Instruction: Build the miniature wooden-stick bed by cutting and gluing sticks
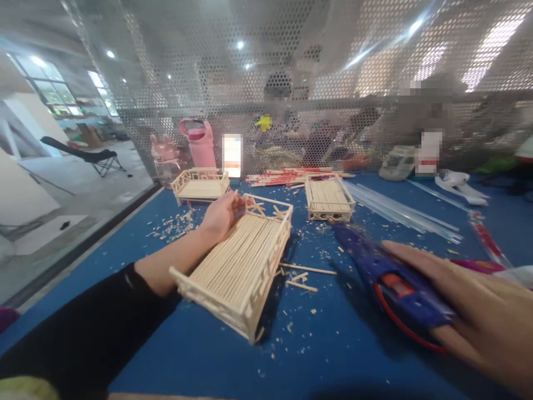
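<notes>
My left hand (225, 214) is closed on the far left side of a model platform (239, 255) built of thin wooden sticks, with a low railing round its edge. The platform is tilted, its near corner close to the blue table. Some of the left fingers are hidden behind the railing. On the right, my right hand (470, 305) is wrapped round a blue hot glue gun (400, 283) with a red trigger part. Its nozzle points away toward a smaller stick model (328, 197) and stays apart from the platform I hold. The gun is blurred.
Another railed stick model (200, 186) stands at the back left. Red-tipped sticks (291, 176) and clear glue sticks (403, 211) lie at the back. Loose stick pieces (302, 285) and shavings litter the blue table (308, 355). A pink bottle (200, 144) stands by the perforated metal screen (233, 72).
</notes>
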`<action>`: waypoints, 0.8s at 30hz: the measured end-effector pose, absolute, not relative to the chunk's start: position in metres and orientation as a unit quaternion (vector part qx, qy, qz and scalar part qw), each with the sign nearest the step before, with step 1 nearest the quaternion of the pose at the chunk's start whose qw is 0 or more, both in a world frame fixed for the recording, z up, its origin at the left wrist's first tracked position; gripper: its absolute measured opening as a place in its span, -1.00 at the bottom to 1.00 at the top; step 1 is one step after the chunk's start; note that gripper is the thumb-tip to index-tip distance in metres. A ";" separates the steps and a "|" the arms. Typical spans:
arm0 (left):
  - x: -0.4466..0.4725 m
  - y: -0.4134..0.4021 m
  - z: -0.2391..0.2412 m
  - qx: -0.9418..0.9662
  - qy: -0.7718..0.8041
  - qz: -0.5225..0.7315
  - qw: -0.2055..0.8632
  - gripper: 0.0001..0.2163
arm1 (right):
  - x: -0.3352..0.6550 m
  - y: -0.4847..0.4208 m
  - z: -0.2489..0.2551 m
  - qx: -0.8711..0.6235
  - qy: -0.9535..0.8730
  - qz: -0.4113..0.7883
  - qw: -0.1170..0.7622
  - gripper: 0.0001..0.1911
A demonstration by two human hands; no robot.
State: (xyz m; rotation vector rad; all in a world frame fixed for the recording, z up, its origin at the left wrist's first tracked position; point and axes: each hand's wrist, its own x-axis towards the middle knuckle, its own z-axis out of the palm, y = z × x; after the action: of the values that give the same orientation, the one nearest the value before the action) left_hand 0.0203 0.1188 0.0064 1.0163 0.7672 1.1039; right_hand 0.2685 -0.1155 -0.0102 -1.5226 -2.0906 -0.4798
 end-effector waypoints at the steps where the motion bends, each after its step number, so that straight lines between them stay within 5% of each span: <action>1: 0.018 0.117 0.006 0.437 0.352 0.502 0.657 -0.77 | 0.262 -0.102 -0.005 -0.534 -0.781 -0.198 0.254 -0.25; 11: 0.015 0.116 0.007 0.411 0.372 0.517 0.652 -0.74 | 0.237 -0.061 -0.013 -0.480 -0.817 -0.223 0.231 -0.68; 24: 0.016 0.113 0.009 0.424 0.390 0.519 0.632 -0.73 | 0.227 -0.051 -0.012 -0.496 -0.815 -0.189 0.233 -0.66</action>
State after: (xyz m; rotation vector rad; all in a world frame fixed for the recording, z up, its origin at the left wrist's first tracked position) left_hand 0.0163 0.1125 0.0087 0.9700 0.8924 1.1877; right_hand 0.2267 -0.0512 -0.0122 -1.3632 -2.2369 -0.5185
